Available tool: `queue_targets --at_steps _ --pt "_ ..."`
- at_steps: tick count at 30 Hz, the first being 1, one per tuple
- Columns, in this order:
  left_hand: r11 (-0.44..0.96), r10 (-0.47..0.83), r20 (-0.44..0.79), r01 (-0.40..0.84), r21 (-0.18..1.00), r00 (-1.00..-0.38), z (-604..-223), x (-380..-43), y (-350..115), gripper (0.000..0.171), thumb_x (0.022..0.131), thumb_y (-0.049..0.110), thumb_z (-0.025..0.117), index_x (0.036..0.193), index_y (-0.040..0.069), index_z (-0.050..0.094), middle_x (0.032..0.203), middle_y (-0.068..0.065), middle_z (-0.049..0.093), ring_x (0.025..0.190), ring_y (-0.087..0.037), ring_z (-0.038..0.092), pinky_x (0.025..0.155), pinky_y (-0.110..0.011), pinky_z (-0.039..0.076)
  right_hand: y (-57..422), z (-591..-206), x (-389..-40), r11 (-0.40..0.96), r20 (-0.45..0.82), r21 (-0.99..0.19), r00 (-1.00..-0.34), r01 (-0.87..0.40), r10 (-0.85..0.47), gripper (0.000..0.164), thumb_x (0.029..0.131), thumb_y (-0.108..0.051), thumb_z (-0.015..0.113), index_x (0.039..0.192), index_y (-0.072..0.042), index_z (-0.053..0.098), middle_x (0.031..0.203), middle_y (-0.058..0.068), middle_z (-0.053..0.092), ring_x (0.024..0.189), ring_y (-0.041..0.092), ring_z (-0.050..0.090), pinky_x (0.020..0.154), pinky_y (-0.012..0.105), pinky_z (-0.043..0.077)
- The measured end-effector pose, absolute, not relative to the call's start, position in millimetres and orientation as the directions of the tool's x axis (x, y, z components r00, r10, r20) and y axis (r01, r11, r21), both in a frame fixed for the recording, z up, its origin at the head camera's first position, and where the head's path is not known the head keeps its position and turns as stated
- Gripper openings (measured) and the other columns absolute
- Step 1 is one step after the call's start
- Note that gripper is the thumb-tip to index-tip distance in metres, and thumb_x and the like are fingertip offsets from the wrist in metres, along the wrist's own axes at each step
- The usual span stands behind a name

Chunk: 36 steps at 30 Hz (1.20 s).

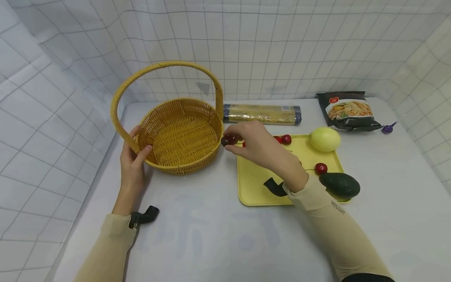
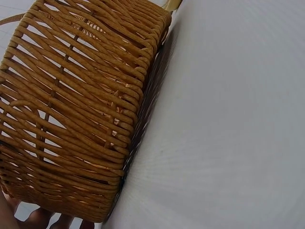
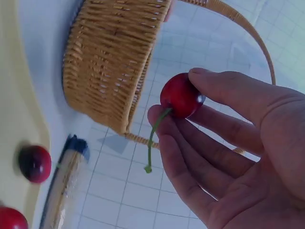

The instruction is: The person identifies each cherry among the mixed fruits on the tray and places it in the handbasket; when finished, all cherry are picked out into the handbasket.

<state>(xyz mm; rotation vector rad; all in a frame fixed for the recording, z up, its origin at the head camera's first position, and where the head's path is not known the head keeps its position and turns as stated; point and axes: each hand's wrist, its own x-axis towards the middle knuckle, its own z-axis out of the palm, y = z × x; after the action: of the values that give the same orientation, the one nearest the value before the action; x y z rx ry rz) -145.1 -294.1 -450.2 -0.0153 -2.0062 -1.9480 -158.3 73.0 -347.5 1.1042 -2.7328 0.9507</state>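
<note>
A yellow wicker basket (image 1: 183, 166) with a tall hoop handle stands at the left of the table, nothing inside it. My left hand (image 1: 133, 166) grips its left rim, thumb over the edge; in the left wrist view the fingertips (image 2: 62, 222) show under the woven side (image 2: 71, 105). Between thumb and fingers my right hand (image 1: 258, 143) pinches a dark red cherry (image 3: 182, 95) with a green stem. It is just right of the basket rim, above the tray's left edge. Several other cherries (image 1: 321, 169) lie on the yellow tray (image 1: 253, 196), partly hidden by the right arm.
A yellow lemon-like fruit (image 1: 325, 139) and a dark green avocado (image 1: 340, 185) sit on the tray's right side. Behind lie a noodle-like packet (image 1: 262, 114) and a black food bag (image 1: 349, 111). A small purple item (image 1: 389, 128) lies at far right.
</note>
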Motion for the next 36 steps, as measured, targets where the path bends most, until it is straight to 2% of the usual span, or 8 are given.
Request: queue_targets --at_steps 7,12,15,19,24,29,36 --pt "0.062 -0.218 0.269 0.262 0.963 -0.938 -452 -144 -295 0.063 0.099 0.009 0.064 0.159 0.022 0.048 0.165 0.0 0.042 0.146 -0.024 0.041 0.106 -0.024 0.038 57 -361 -160 0.531 0.346 -0.522 -0.734 -0.668 -0.584 0.022 0.095 -0.014 0.079 0.114 -0.006 0.075 0.105 0.003 0.077 0.094 0.016 0.071 0.086 0.035 0.058" --pt "0.078 -0.227 0.269 0.258 0.963 -0.936 -452 -144 -294 0.063 0.099 0.008 0.063 0.159 0.021 0.047 0.164 0.001 0.041 0.143 -0.024 0.042 0.103 -0.022 0.039 46 -374 -158 0.479 0.396 -0.539 -0.71 -0.693 -0.582 0.027 0.096 -0.014 0.079 0.12 -0.003 0.074 0.112 0.007 0.076 0.098 0.018 0.071 0.088 0.033 0.058" --pt "0.082 -0.222 0.273 0.261 0.962 -0.936 -452 -145 -293 0.063 0.099 0.008 0.063 0.159 0.021 0.047 0.164 0.001 0.041 0.144 -0.024 0.041 0.105 -0.024 0.038 43 -378 -158 0.487 0.405 -0.527 -0.71 -0.696 -0.576 0.032 0.097 -0.016 0.078 0.126 -0.002 0.072 0.115 0.009 0.076 0.101 0.021 0.072 0.092 0.034 0.058" --pt "0.106 -0.216 0.275 0.258 0.96 -0.937 -451 -145 -293 0.064 0.099 0.009 0.063 0.159 0.022 0.046 0.165 0.001 0.041 0.146 -0.023 0.041 0.11 -0.029 0.036 48 -373 -159 0.518 0.408 -0.52 -0.73 -0.679 -0.548 0.036 0.098 -0.019 0.076 0.13 -0.002 0.071 0.117 0.011 0.076 0.105 0.025 0.072 0.096 0.039 0.056" --pt "0.123 -0.219 0.279 0.257 0.958 -0.935 -450 -145 -294 0.063 0.1 0.01 0.063 0.16 0.023 0.045 0.165 0.001 0.041 0.148 -0.023 0.04 0.115 -0.033 0.034 66 -357 -164 0.563 0.393 -0.531 -0.773 -0.633 -0.499 0.037 0.099 -0.022 0.076 0.131 -0.005 0.071 0.122 0.01 0.074 0.106 0.025 0.07 0.093 0.042 0.055" --pt "0.112 -0.216 0.274 0.256 0.96 -0.937 -451 -145 -293 0.064 0.099 0.011 0.063 0.16 0.022 0.045 0.165 0.001 0.041 0.148 -0.024 0.04 0.114 -0.032 0.035 86 -350 -168 0.605 0.323 -0.566 -0.825 -0.561 -0.463 0.036 0.1 -0.024 0.074 0.133 -0.009 0.07 0.127 0.007 0.074 0.11 0.024 0.07 0.098 0.041 0.054" --pt "0.137 -0.221 0.263 0.237 0.962 -0.939 -450 -144 -295 0.064 0.099 0.012 0.062 0.16 0.025 0.045 0.165 0.002 0.041 0.147 -0.021 0.04 0.112 -0.031 0.034 110 -359 -170 0.618 0.261 -0.604 -0.858 -0.503 -0.443 0.033 0.1 -0.022 0.075 0.129 -0.008 0.072 0.129 0.008 0.072 0.111 0.026 0.071 0.099 0.044 0.055"
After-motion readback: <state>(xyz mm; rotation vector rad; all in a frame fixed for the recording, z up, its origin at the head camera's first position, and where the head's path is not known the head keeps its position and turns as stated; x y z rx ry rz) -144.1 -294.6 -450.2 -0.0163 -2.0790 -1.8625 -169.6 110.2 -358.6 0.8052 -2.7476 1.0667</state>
